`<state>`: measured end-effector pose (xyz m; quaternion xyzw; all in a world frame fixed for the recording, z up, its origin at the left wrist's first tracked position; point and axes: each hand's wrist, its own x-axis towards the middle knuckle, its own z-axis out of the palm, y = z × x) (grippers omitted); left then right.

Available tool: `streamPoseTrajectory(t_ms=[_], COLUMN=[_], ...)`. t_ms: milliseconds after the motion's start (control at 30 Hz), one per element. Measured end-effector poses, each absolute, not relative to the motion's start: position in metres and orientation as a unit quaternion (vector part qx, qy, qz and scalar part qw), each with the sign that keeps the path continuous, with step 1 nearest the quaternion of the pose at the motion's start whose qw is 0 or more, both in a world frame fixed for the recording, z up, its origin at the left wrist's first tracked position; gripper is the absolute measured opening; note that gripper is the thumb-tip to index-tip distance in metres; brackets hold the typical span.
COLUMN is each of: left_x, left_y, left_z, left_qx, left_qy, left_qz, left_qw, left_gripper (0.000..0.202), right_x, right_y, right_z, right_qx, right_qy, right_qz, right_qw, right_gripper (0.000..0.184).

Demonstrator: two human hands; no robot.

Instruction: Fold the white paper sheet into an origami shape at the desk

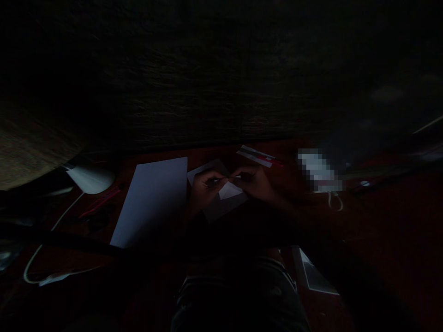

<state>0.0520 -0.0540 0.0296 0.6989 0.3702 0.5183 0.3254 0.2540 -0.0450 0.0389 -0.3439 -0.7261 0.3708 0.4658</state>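
Note:
In dim light, both my hands meet over a small folded piece of white paper [229,191]. My left hand [206,185] pinches its upper edge with thumb and fingertips. My right hand [255,180] does the same from the other side, and the fingertips of both hands nearly touch. Beneath them a greyish square sheet [216,213] lies turned at an angle on the reddish-brown table. Just left of my left hand is a larger white sheet [155,191]. Parts of the folded paper are hidden behind my fingers.
A pale lamp-like object [92,180] with a white cable stands left, near a thin red tool [102,200]. Beyond my hands lies a flat strip with a red end [256,156]. A blurred-out white object [318,170] is right. A white-edged sheet [320,279] lies lower right.

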Motion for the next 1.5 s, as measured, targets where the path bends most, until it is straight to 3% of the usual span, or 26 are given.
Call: streamPoseTrajectory(t_ms=[433,767,1067,1500], left_x=[0.051,0.048,0.046,0.044], left_y=[-0.049,-0.047,-0.047,-0.044], left_z=[0.022,0.026,0.025,0.023], left_qx=[0.653,0.585,0.59,0.589], left_qy=[0.406,0.45,0.458,0.444], left_qz=[0.531,0.534,0.519,0.515], left_qw=[0.356,0.413,0.415,0.437], left_gripper=[0.015,0.031,0.036,0.034], right_x=[0.26,0.265,0.266,0.266], right_y=[-0.039,-0.033,-0.03,-0.029], right_z=[0.04,0.04,0.038,0.038], right_qx=[-0.398,-0.41,-0.412,-0.426], right_qy=[-0.679,-0.641,-0.65,-0.64], right_qz=[0.415,0.434,0.425,0.445], right_qw=[0.456,0.482,0.477,0.459], right_gripper=[0.024,0.027,0.04,0.038])
